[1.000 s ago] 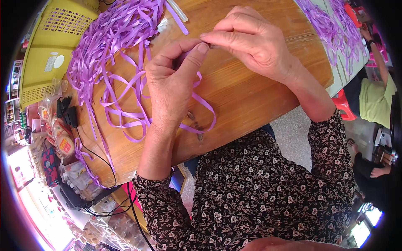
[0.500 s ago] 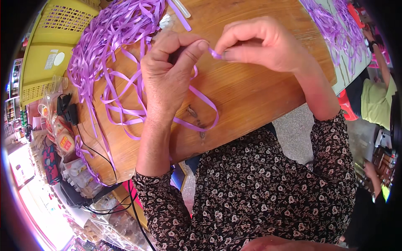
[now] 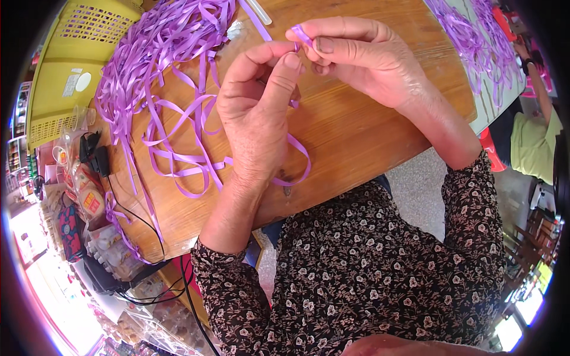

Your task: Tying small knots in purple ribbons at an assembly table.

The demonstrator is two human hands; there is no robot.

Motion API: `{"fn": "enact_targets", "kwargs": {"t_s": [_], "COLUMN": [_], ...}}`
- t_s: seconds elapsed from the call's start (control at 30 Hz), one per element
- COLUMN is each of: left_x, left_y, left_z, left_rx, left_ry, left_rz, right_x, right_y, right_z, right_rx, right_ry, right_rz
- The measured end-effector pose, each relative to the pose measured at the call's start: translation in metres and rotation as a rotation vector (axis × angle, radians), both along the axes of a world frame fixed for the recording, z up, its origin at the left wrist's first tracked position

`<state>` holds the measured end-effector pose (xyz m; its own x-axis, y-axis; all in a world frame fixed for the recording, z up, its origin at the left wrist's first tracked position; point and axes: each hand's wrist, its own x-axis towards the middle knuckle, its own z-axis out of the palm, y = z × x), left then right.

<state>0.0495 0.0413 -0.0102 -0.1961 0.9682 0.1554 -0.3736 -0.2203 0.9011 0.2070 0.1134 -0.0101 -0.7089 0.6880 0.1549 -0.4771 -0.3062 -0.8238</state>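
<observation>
Head view: right of the basket (image 3: 53,113), left hand (image 3: 252,113) and right hand (image 3: 374,65) both pinch one ribbon (image 3: 302,35), thumb to finger. This one looks midway from here; no clue if the heap (image 3: 160,65) beside the basket is done or waiting.

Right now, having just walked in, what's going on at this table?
A person is holding a narrow purple ribbon in both bare hands, the left hand and right hand close together, pinching it with thumb and fingers above a wooden table. Loose purple loops lie left of the hands, with a big ribbon heap beyond, beside a yellow basket.
</observation>
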Motion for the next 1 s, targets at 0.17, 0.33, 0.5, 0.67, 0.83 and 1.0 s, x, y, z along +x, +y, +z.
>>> {"fn": "enact_targets", "kwargs": {"t_s": [0.17, 0.33, 0.5, 0.67, 0.83, 1.0], "left_x": [0.001, 0.000, 0.002, 0.000, 0.003, 0.005], "left_y": [-0.001, 0.002, 0.000, -0.003, -0.003, -0.001], "left_z": [0.001, -0.004, -0.003, -0.004, -0.001, -0.001], "left_rx": [-0.011, -0.059, -0.022, -0.002, -0.045, -0.168], "left_ry": [0.075, 0.025, 0.029, 0.093, 0.010, 0.130], "left_rz": [0.061, 0.097, 0.108, 0.092, 0.059, 0.102], "right_x": [0.001, -0.001, -0.006, -0.002, 0.000, -0.006], "right_y": [-0.003, -0.009, -0.011, -0.011, -0.006, 0.017], "right_z": [0.002, 0.023, 0.025, 0.022, 0.017, -0.011], "right_rx": [0.177, 0.315, -0.184, 0.369, 0.941, 1.846], "right_ry": [-0.147, -0.392, -0.198, -0.312, -0.492, -0.355], "right_rz": [-0.162, -0.267, -0.141, -0.256, -0.456, -0.829]}}
